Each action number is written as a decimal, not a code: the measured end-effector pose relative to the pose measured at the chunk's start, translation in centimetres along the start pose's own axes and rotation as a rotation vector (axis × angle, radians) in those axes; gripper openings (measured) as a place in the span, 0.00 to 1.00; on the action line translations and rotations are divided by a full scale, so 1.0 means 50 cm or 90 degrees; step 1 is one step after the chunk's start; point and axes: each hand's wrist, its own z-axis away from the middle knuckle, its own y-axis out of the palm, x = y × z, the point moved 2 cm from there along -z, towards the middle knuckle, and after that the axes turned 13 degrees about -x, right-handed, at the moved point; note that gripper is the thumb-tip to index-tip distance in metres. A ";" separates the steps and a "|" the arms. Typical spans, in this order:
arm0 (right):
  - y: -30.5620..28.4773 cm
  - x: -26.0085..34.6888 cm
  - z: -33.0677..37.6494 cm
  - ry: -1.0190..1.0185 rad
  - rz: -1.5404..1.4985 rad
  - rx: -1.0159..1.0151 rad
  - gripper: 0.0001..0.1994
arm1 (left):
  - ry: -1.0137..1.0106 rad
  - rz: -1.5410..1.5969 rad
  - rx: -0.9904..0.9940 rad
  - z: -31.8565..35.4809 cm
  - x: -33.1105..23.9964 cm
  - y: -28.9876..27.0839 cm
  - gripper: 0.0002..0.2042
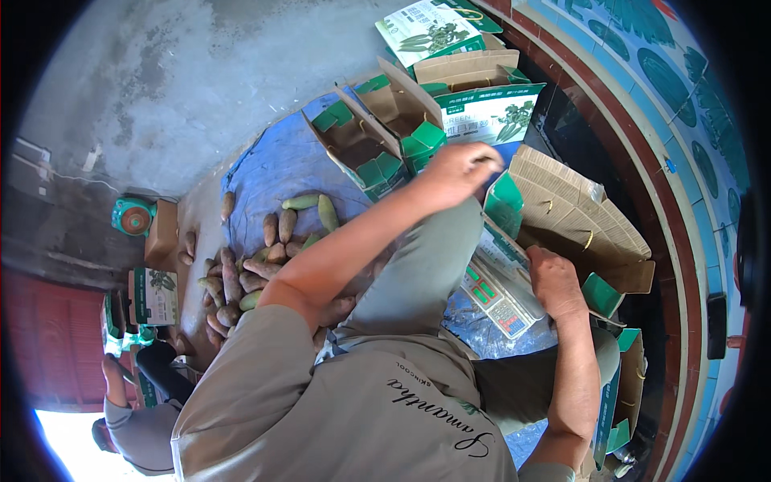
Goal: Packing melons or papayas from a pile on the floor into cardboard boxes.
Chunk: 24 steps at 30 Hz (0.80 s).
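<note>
I'm reaching my left hand (456, 170) out over the flap of the cardboard box (574, 213). Its fingers are curling shut at the flap's top edge, though the fingertips are hidden behind the knuckles, so whether they're pinching it I can't tell. My right hand (554, 281) is resting flat, fingers together, on the box's lower edge beside the scale (498, 299), which my knee is half covering. Open green boxes (385, 132) are standing just beyond. Fruits (265, 249) are lying piled on the blue tarp (273, 165), some hidden under my arm. Another person (132, 418) is being cut off at the lower left.
</note>
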 end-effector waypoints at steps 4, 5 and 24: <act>-0.002 -0.001 -0.002 0.026 -0.047 0.006 0.04 | -0.054 -0.072 -0.093 0.053 0.078 -0.137 0.08; -0.002 0.002 -0.001 0.021 -0.050 0.014 0.04 | -0.059 -0.087 -0.120 0.073 0.125 -0.171 0.08; -0.017 0.010 -0.033 0.111 -0.087 0.034 0.07 | -0.517 -0.552 -0.092 0.567 0.522 -0.330 0.12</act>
